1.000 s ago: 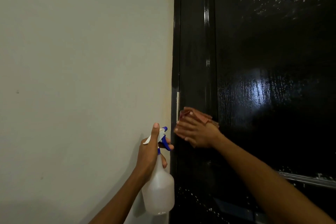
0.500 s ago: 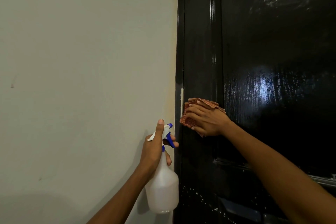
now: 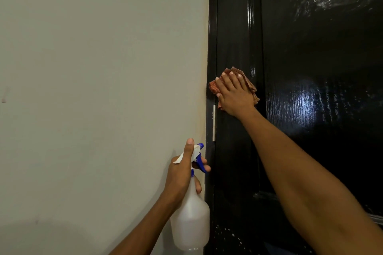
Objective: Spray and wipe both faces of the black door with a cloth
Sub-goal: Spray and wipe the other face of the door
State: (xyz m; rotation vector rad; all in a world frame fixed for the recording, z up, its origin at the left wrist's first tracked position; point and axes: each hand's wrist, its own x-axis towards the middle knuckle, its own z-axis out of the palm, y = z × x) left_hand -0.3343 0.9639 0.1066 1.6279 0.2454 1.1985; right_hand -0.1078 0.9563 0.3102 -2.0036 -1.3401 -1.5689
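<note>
We press our right hand (image 3: pixel 235 97) flat, fingers (image 3: pixel 228 80) straight, on the reddish checked cloth (image 3: pixel 249 86) against the left stile of the glossy black door (image 3: pixel 310 68), just above the metal hinge (image 3: pixel 213 123). Our left hand (image 3: pixel 182 174) grips the neck of the white spray bottle (image 3: pixel 191 219), fingers curled at its blue trigger, beside the pale wall (image 3: pixel 93 89).

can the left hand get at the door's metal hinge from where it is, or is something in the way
Probably yes, though not freely. The hinge sits just above and right of the left hand, with bare wall and door edge between them. But that hand grips the spray bottle, so its fingers are occupied.
</note>
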